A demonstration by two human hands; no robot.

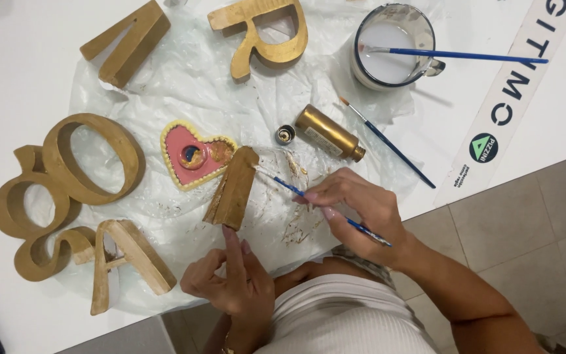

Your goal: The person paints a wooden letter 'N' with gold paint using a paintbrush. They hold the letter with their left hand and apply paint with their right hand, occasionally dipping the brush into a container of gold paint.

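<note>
Left hand (pixel 234 285) pinches the near end of the gold bar-shaped piece (pixel 232 188) with index and thumb closed on its lower edge, other fingers loosely curled. Right hand (pixel 355 210) is closed around a blue-handled brush (pixel 325 208), bristle end touching the piece's right side near its top. The piece stands tilted on the plastic sheet (pixel 217 92), long axis running away from the body and slightly right; the left hand is directly below it, the right hand off to its right. A pink heart palette (pixel 194 155) touches its left side. Gold paint bottle (pixel 329 132) and its cap (pixel 285 134) lie just beyond. Gold letters (pixel 93 157) are spread around the sheet; a water cup (pixel 394 46) with another brush sits well apart.
</note>
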